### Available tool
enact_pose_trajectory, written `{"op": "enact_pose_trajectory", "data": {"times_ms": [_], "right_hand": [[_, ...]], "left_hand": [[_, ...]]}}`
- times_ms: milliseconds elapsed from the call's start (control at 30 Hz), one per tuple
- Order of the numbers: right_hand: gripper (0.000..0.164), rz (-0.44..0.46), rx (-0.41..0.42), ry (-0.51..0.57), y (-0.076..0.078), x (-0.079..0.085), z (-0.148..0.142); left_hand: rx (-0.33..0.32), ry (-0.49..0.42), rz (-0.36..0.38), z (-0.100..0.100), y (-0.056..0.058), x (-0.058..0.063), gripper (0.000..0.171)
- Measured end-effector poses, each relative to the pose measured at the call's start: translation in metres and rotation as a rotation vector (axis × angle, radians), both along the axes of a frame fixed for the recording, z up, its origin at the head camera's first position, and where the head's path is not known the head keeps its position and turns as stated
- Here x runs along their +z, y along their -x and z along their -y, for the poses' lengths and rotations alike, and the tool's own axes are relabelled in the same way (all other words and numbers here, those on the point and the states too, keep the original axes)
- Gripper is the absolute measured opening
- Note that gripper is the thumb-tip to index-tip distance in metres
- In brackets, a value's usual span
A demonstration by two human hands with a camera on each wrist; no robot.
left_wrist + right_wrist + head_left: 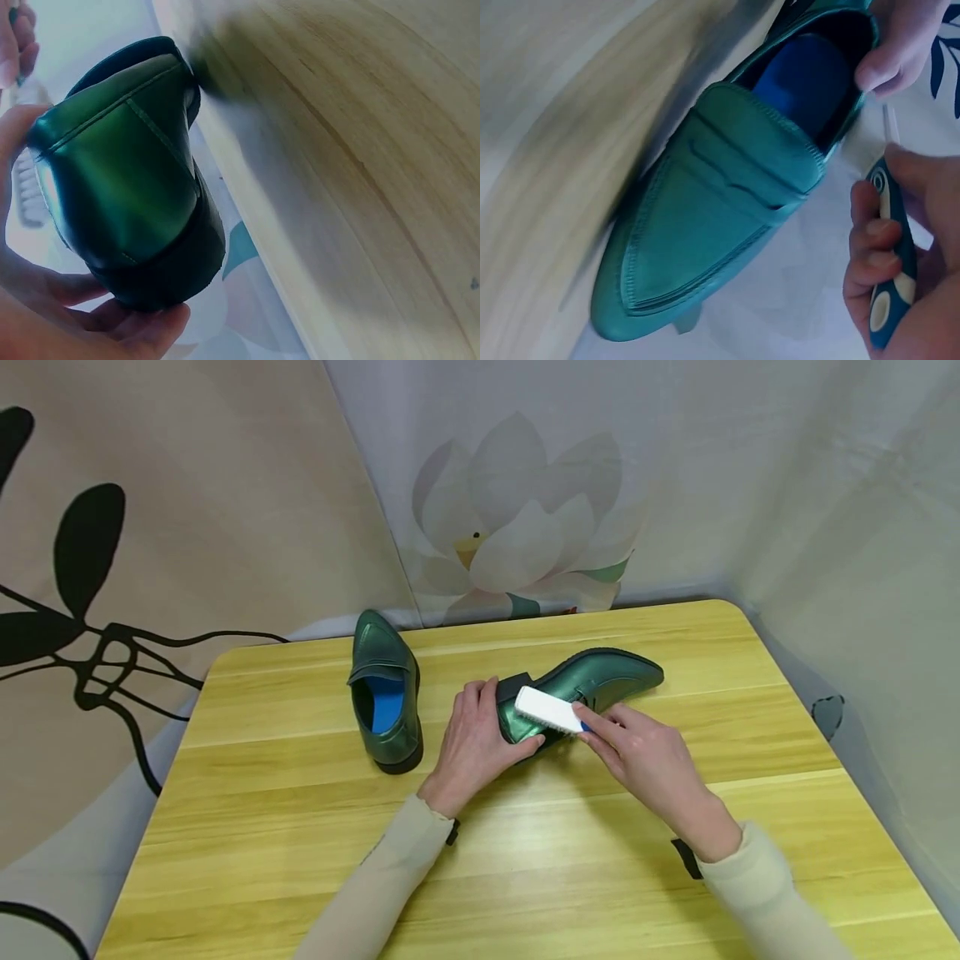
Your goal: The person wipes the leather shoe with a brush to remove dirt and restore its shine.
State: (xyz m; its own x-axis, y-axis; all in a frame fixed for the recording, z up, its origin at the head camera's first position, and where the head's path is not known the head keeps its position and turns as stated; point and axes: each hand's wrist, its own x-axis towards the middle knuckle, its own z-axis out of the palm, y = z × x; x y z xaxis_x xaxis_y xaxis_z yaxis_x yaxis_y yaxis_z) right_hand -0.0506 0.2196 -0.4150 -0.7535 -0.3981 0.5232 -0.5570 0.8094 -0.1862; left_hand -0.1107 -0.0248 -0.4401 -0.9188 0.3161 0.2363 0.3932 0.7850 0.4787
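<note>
A green loafer [622, 675] lies tipped on its side on the table, its toe pointing right and its blue insole [804, 84] showing in the right wrist view. My left hand [480, 731] grips it round the heel, thumb at the opening and fingers on the sole side, as the left wrist view shows at the heel [124, 176]. My right hand [648, 756] holds a brush [549, 708] with a white head and a blue-and-white handle [891, 262]. The bristles face down against the side of the shoe near the heel.
A second green loafer [386, 693] stands upright to the left of my left hand, toe toward the back edge. Both shoes are on a wooden table [300, 860]. Behind it hangs a pale cloth [675, 485] printed with a flower.
</note>
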Motion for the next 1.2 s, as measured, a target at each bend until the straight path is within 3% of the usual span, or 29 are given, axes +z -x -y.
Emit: {"op": "enact_pose_trajectory", "data": {"times_ms": [100, 233, 333, 467, 567, 900, 1200], "right_hand": [[0.056, -0.022, 0.038, -0.016, -0.002, 0.001, 0.005], [0.054, -0.044, 0.021, -0.014, 0.0, -0.001, 0.006], [0.056, -0.043, -0.035, 0.011, 0.006, -0.005, 0.0], [0.038, -0.008, -0.13, 0.081, 0.015, -0.013, -0.009], [0.045, 0.018, -0.198, 0.122, 0.02, -0.015, -0.014], [0.039, 0.094, -0.38, 0.19, 0.025, -0.014, -0.05], [0.038, 0.294, -0.554, 0.191, 0.015, -0.025, -0.1]], "left_hand": [[-0.006, -0.002, -0.041, 0.0, 0.0, -0.001, 0.103], [-0.005, -0.005, -0.048, 0.0, 0.0, -0.002, 0.104], [0.0, -0.005, -0.025, 0.0, -0.001, -0.003, 0.105], [0.011, -0.001, -0.004, 0.0, -0.001, -0.003, 0.105], [0.015, -0.002, -0.001, -0.001, -0.001, -0.002, 0.105], [0.015, -0.018, 0.011, 0.002, -0.001, -0.004, 0.106], [0.011, -0.019, 0.022, 0.003, 0.0, -0.006, 0.107]]}}
